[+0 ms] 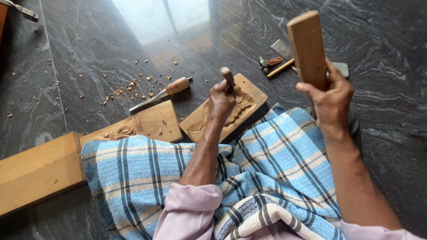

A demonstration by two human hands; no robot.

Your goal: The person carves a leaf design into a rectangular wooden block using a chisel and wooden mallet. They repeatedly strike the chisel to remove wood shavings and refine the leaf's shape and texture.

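My left hand grips a wooden-handled chisel, held upright over a flat carved wooden panel that lies on the floor against my blue checked cloth. The chisel's blade is hidden behind the hand. My right hand is raised to the right, closed round a thick wooden block held like a mallet, well above the chisel's handle.
A second carved panel and a long plank lie at the left. A loose chisel rests among wood chips on the dark stone floor. Small tools lie behind the raised block.
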